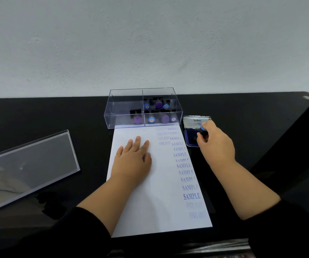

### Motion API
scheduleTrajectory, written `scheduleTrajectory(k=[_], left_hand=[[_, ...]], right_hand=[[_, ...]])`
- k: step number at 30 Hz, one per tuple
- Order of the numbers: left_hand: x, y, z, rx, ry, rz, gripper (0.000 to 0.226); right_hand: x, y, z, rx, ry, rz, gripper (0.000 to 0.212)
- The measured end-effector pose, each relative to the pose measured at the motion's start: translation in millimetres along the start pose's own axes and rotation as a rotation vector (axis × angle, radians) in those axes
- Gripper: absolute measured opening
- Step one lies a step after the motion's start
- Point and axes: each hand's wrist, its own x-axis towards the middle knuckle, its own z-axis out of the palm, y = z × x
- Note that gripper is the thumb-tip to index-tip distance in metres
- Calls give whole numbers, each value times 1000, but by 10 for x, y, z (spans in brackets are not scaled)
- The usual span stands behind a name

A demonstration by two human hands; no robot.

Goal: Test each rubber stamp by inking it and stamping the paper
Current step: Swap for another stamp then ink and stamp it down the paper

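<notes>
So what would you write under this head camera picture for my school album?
Right hand presses a blue-topped stamp onto the ink pad while the left hand steadies the paper.

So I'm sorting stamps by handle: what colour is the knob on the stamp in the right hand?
Blue, on the stamp the right hand holds; head view.

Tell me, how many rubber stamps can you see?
8. One stamp is in the right hand over the ink pad. Seven sit in the clear box: one left, six right. More may be hidden.
</notes>
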Motion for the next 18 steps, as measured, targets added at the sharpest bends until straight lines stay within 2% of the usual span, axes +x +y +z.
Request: scheduleTrajectory(k=[12,18], left_hand=[[-8,7,-7,-18,17,-4,51],[5,-1,11,-28,21,-9,52]], right_hand=[[21,-61,-69,108,12,55,17],[-24,-284,-48,167,-13,-15,17]])
